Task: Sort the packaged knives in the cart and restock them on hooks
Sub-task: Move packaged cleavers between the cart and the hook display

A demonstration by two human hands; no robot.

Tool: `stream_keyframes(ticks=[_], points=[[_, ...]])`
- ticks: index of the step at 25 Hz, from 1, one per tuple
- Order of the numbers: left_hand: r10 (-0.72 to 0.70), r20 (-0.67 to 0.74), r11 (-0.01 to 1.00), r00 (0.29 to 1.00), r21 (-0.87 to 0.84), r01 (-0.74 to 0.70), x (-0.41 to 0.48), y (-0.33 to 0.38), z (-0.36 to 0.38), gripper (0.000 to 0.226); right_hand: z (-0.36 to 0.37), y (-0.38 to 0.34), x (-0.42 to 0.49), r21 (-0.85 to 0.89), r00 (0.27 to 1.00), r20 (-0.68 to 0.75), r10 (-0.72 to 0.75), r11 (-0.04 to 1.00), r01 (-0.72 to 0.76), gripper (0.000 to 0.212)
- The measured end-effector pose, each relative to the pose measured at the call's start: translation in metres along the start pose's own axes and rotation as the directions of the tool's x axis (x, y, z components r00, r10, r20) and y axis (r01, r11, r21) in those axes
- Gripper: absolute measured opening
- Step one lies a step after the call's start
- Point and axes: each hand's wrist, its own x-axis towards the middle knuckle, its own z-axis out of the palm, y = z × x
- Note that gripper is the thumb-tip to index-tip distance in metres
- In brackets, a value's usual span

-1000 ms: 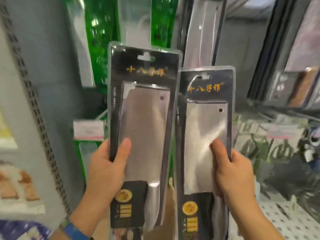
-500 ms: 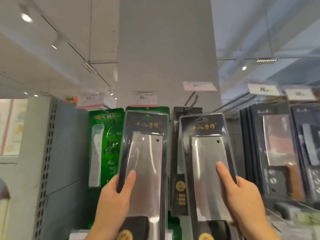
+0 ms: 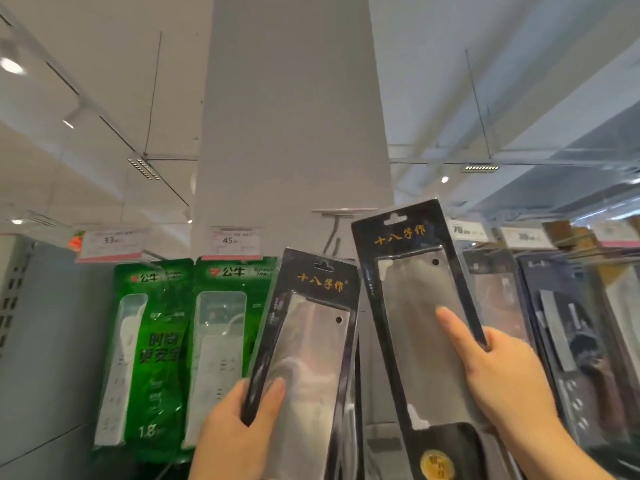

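Left hand (image 3: 228,434) pinches a black-carded steel cleaver pack (image 3: 311,341); right hand (image 3: 502,372) pinches a second pack (image 3: 408,306) higher. Inner edges nearly touch below a wire hook (image 3: 333,233).

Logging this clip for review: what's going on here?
A person at a store display holds a packaged cleaver in each hand. The left hand holds the left cleaver pack, low and tilted. The right hand holds the right cleaver pack higher, its top beside a wire hook. Neither pack hangs on a hook yet. Green power-strip packs hang to the left.
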Motion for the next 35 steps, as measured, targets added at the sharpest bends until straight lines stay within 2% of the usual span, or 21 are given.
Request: stream_keyframes(ticks=[3,6,10,21,26,30,35], points=[[0.038,0.06,0.998,0.997,0.04,-0.041,0.004,0.01,0.017,0.056,-0.003,-0.004,0.019,0.015,0.998,0.035,-0.051,0.999,0.051,0.078],[0.118,0.146,0.99,0.982,0.059,-0.127,0.009,0.021,0.028,0.057,0.0,-0.007,0.031,0.032,0.995,0.073,-0.061,0.998,0.058,0.091],[0.152,0.114,0.988,0.982,-0.021,-0.151,0.025,0.035,0.03,0.052,-0.006,-0.007,0.028,0.019,0.996,0.017,-0.085,0.996,0.084,0.091],[0.212,0.107,0.963,0.971,0.145,-0.226,0.044,0.033,0.019,0.045,0.012,0.007,0.02,0.061,0.992,0.108,0.064,0.996,-0.07,0.104],[0.204,0.131,0.958,0.97,0.175,-0.226,0.048,0.032,0.02,0.048,0.025,0.008,0.013,0.093,0.991,0.099,0.092,0.991,-0.101,0.101],[0.167,0.15,0.958,0.974,0.207,-0.196,0.058,0.034,0.008,0.047,0.029,0.004,0.009,0.107,0.992,0.078,0.096,0.989,-0.104,0.08],[0.168,0.169,0.956,0.971,0.214,-0.203,0.059,0.037,0.001,0.046,0.027,0.003,0.002,0.149,0.99,0.099,0.101,0.982,-0.115,0.077]])
